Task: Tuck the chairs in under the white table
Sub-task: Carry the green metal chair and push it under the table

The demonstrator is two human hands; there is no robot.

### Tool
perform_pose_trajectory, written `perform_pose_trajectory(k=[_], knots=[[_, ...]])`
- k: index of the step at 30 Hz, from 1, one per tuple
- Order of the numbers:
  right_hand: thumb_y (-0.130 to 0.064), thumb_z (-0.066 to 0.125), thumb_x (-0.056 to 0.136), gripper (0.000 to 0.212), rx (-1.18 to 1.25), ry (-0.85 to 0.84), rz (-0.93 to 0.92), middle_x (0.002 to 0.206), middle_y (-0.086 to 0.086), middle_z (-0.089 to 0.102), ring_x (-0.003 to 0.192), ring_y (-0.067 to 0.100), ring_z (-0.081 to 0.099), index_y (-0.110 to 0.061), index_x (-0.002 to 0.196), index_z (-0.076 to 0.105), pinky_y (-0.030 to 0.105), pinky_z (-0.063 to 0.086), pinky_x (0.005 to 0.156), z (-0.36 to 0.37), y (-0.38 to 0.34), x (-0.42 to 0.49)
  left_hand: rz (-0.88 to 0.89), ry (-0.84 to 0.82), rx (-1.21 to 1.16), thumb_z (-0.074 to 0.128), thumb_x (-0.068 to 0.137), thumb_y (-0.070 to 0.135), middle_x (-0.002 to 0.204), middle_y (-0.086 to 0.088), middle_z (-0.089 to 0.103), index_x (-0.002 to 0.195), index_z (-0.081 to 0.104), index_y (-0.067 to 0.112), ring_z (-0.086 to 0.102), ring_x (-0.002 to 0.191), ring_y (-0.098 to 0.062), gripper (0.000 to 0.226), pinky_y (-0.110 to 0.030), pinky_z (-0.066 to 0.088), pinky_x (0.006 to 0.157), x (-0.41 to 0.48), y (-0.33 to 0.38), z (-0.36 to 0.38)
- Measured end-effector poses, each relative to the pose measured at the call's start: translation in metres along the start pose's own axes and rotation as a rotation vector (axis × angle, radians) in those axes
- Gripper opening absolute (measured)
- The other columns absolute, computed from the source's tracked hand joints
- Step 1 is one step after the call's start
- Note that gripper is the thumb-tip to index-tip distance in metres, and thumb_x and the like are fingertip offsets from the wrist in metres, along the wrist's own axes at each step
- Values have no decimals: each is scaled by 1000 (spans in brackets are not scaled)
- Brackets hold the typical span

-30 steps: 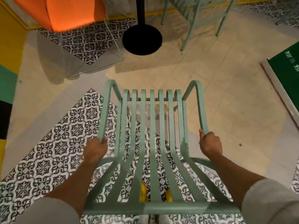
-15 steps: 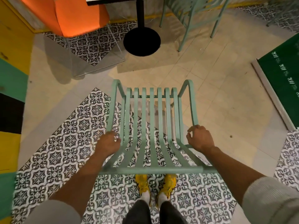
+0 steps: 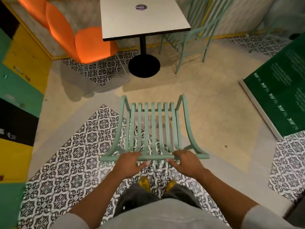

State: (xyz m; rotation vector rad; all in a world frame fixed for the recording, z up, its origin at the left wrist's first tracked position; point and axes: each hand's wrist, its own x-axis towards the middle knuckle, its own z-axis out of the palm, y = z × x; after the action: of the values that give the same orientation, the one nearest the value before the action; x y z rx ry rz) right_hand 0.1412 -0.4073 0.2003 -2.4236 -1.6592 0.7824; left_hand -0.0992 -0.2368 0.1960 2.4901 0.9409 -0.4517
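Nearest: left hand [image 3: 127, 164] and right hand [image 3: 185, 160], both curled over the top rail of the chair [image 3: 154, 129], fingers wrapped across it, thumbs underneath; side by side near the rail's middle.

Item: chair, mint green, slatted seat and back, 2 looped armrests. Stands on the floor [image 3: 214, 113], partly on patterned tile, well apart from the counter [image 3: 142, 19] and facing it.

Handling, judged: looks like painted metal, so stiff, not fragile, moderately heavy; slats will not flex. Smooth paint may be slippery. Legs likely to scrape or catch at tile joints if dragged. Best hold: top rail for pushing, or both armrests for lifting.

Beyond: counter, white top, single black post on a round black base [image 3: 144, 66]. Orange seat [image 3: 89, 43] at its left; second green chair [image 3: 189, 38] at its right, beside the edge, not tucked in.
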Motion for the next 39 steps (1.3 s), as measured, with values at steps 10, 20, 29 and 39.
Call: perform_pose_trajectory(k=[10, 20, 29, 39], knots=[[-37, 54, 107, 27, -273, 26, 81, 119, 6, 74, 105, 27, 69, -18, 121, 66, 39, 53, 98, 14, -16, 4, -84, 50, 223, 60, 102, 36, 122, 2, 77, 140, 63, 30, 72, 111, -20, 39, -36, 55, 98, 9, 10, 9], [-39, 63, 105, 28, -379, -145, 214, 118, 4, 75, 105, 24, 75, -20, 124, 72, 39, 60, 93, 22, -9, 40, -115, -52, 240, 70, 100, 35, 119, 0, 77, 126, 73, 25, 73, 111, -20, 28, -37, 58, 100, 41, -6, 23], [-28, 67, 103, 24, -411, -206, 252, 118, 4, 75, 106, 24, 74, -20, 125, 72, 38, 62, 93, 6, -4, 63, -109, -68, 262, 66, 101, 22, 117, -1, 76, 124, 72, 21, 73, 109, -22, 25, -38, 58, 96, 64, -6, 17], [-40, 69, 97, 31, -348, -223, 243, 119, 4, 76, 109, 28, 75, -22, 122, 73, 40, 61, 94, -33, 16, 108, -205, -132, 211, 75, 92, 35, 113, -1, 78, 118, 77, 20, 75, 105, -22, 31, -36, 60, 91, 115, 4, -13]])
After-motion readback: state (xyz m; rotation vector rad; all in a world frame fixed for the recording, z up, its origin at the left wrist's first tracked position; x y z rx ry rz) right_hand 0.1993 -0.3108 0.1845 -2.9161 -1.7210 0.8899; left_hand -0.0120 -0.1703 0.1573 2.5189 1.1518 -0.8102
